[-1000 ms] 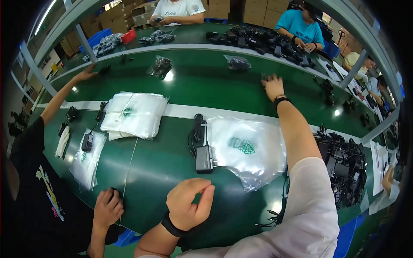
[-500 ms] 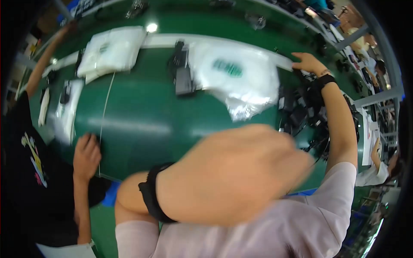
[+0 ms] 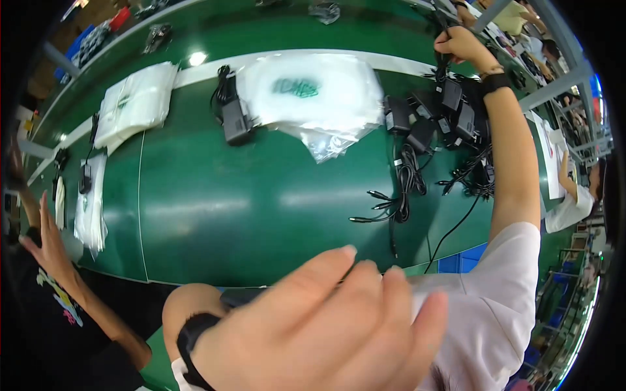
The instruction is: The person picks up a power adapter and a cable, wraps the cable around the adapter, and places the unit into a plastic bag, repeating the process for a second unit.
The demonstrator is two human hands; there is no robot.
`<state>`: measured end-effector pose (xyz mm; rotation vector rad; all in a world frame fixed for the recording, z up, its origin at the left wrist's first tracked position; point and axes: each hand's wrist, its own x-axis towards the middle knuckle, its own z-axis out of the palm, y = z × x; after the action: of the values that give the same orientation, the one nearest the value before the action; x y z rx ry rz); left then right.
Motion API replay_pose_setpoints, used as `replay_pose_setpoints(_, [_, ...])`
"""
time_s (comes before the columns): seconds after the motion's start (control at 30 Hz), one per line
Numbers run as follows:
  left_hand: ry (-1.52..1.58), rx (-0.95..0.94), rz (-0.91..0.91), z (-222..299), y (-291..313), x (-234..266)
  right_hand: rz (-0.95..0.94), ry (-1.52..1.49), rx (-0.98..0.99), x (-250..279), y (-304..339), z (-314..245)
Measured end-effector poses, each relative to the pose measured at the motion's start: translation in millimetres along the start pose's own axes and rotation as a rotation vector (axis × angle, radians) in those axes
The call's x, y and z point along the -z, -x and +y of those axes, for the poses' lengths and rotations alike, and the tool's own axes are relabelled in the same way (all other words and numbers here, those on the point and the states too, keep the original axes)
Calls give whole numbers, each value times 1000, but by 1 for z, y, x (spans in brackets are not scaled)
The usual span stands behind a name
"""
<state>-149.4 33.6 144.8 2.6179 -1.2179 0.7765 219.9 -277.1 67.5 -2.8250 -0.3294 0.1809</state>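
Observation:
Close to the lens, my left hand (image 3: 319,326) hangs in front of my body above the table's near edge. Its fingers are loosely bent with small gaps between them, and nothing shows in them. At the far right of the table, my right hand (image 3: 464,47) is closed around the black cable (image 3: 443,64) of a power adapter. That adapter (image 3: 450,94) rests at the pile of black power adapters (image 3: 420,133), whose bundled cables (image 3: 407,176) spread toward me. Left of the pile lies a stack of clear plastic bags (image 3: 326,88).
One adapter with a coiled cable (image 3: 235,120) lies left of the bags. Another bag stack (image 3: 137,101) and a bag with an adapter on it (image 3: 94,202) are farther left. A co-worker's hand (image 3: 49,241) is at the left edge. A metal post (image 3: 554,88) stands right.
My right hand has closed on the cable and moved farther away. My left hand has dropped lower, its fingers loosened. The co-worker's hand has moved left. The view has shifted.

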Motion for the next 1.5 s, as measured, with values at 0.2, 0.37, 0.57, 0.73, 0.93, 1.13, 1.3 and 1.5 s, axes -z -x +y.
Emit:
replay_pose_setpoints(0.2, [790, 310, 175, -33, 10, -61, 346, -159, 9, 101, 71, 18])
replay_pose_setpoints(0.37, [1228, 615, 135, -41, 7, -109, 641, -1043, 218, 113, 138, -47])
replay_pose_setpoints(0.57, [2226, 844, 74, -46, -13, -167, 520, -1271, 632, 87, 150, -85])
replay_pose_setpoints(0.73, [2773, 686, 741, -58, -24, -155, 272, -1388, 575, 6, 208, -141])
replay_pose_setpoints(0.93, [1894, 902, 1079, -104, 21, -139, 25, -1266, 443, -48, 201, -120])
replay_pose_setpoints(1.13, [1582, 1029, 873, -103, 42, -134, 67, -1481, 245, -74, 180, -149])
replay_pose_setpoints(1.3, [1495, 1150, 915, -63, 42, -162, 374, -1397, 311, -106, 162, -167])
replay_pose_setpoints(1.5, [1652, 1278, 892, -49, 43, -169, 478, -1521, 519, -139, 169, -195])
